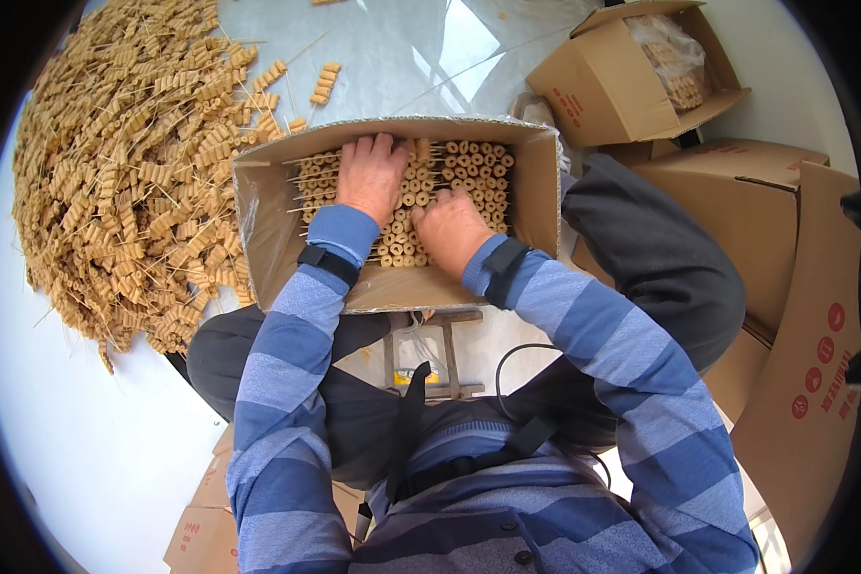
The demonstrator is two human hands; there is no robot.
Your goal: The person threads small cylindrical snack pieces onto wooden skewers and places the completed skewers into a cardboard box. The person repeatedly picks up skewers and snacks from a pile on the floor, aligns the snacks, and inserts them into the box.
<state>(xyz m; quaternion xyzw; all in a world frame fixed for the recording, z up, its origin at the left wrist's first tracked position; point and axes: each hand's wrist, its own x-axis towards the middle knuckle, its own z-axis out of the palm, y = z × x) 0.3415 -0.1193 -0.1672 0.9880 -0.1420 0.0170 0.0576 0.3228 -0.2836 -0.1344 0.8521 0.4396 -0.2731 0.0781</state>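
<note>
An open cardboard box [263, 225] with a clear plastic liner stands before my legs. Packed inside are rows of tan spiral-cut snack skewers [464, 170], many with ring-like ends facing up; thin sticks point left along the left side. My left hand [369, 178] lies over the skewers near the far wall, its fingers extended and slightly apart. Nearer and to its right, my right hand [452, 230] rests on the packed rows with its fingers curled down against them. Its fingertips are partly hidden, so I cannot make out what they pinch.
A large heap of loose snack skewers [134, 182] covers the left side, with a few strays [324, 84] beyond the box. At the far right an open carton [593, 91] holds bagged skewers. More cardboard boxes [722, 215] stand on the right. A small wooden stool [450, 359] sits between my legs.
</note>
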